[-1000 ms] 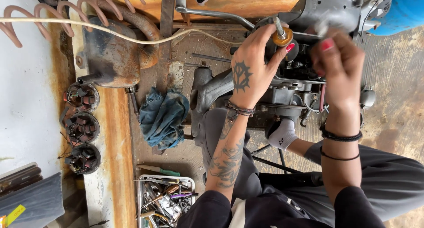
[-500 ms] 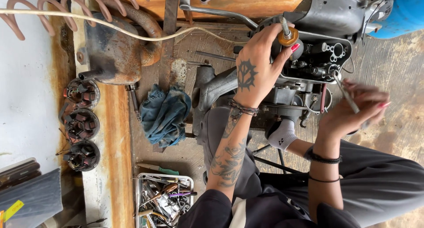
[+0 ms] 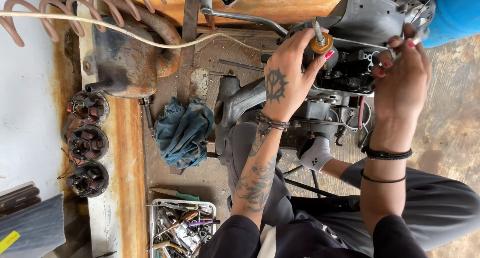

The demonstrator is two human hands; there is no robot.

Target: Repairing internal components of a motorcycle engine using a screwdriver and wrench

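Our left hand [image 3: 287,80] is wrapped around the orange-collared handle of a screwdriver [image 3: 320,40], fingers closed on it, at the top of the grey engine block [image 3: 350,53] that sits on the floor between our knees. Our right hand [image 3: 402,75] is pinched shut on a small metal part [image 3: 416,38] at the engine's right edge; what kind of part it is we cannot tell. The screwdriver's long axis seems to run roughly along our line of sight, its metal end cap facing us and tilted slightly up-left, its tip hidden in the engine. A bent chrome lever [image 3: 240,15] reaches in from the upper left to just beside our left hand, and a pale cord [image 3: 125,30] crosses the scene towards the engine. A crumpled blue rag [image 3: 182,133] lies on the floor left of our left forearm. Farther left, a rusty muffler [image 3: 127,63] rests on the stained floor, with three round wound stator coils [image 3: 85,143] in a column below it. A tray of mixed hand tools [image 3: 182,225] sits near our left elbow.
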